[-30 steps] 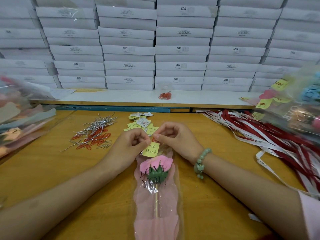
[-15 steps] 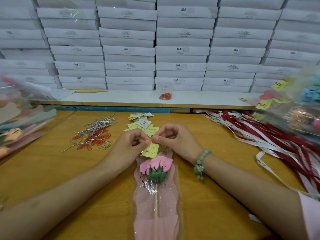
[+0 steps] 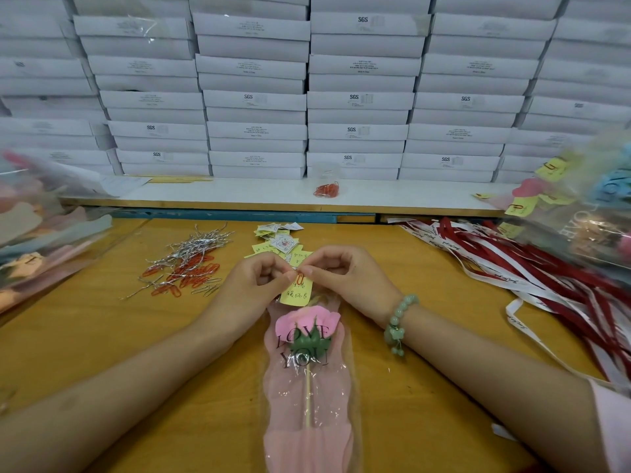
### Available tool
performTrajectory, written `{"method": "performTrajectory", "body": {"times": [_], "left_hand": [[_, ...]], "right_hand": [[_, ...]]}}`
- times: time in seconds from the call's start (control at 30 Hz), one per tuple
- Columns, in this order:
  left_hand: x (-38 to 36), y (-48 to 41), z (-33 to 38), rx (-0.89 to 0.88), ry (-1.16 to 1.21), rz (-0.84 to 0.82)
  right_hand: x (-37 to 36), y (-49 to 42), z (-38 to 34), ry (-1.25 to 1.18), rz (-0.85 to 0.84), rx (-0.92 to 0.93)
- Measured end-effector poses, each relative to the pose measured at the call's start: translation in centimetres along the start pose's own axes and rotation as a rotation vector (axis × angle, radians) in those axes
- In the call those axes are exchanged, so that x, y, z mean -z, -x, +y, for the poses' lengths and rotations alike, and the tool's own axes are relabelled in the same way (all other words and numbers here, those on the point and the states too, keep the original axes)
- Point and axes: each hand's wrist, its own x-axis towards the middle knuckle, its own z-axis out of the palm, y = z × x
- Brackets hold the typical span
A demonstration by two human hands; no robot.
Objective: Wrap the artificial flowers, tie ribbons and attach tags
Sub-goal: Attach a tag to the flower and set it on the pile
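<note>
On the table, a clear sleeve encloses a pink rose.

A pink paper rose with a dark green calyx is showing through a clear plastic sleeve backed in pale pink, which is carrying black "LOVE YOU" lettering. Just above the rose, a pale yellow paper tag is bearing dark handwriting under an orange-red wire paper clip. Left of the rose, loose orange-red clips are mingling with silver twist ties. Right of the rose, dark red and white satin ribbons are lying in stripes, the white ones carrying black script. A jade-green bead bracelet is sitting beside the rose, over an ochre wood-grain table. Beyond the rose, white cardboard boxes are showing black "SGS" print.
</note>
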Motion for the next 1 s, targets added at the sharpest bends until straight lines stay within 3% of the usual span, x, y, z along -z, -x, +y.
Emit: {"method": "performTrajectory", "body": {"times": [0.37,0.5,0.63,0.77,0.9,1.0], "left_hand": [[0.4,0.4,0.5,-0.031,0.062,-0.013],[0.3,0.7,1.2,-0.043,0.093,-0.034],[-0.4,1.3,1.4,0.155,0.270,-0.062],[-1.3,1.8,1.5,0.295,0.496,-0.265],[-1.4,1.9,1.7,0.247,0.528,-0.495],[-1.1,1.8,1.7,0.238,0.482,-0.555]], "right_hand": [[0.2,0.1,-0.2,-0.022,0.027,-0.015],[1.0,-0.1,-0.4,-0.176,0.152,-0.037],[1.9,-0.6,-0.1,-0.347,0.332,-0.094],[2.3,-0.9,0.3,-0.439,0.471,-0.120],[2.5,-1.0,0.8,-0.408,0.560,-0.146],[2.5,-1.2,1.0,-0.383,0.566,-0.173]]}}
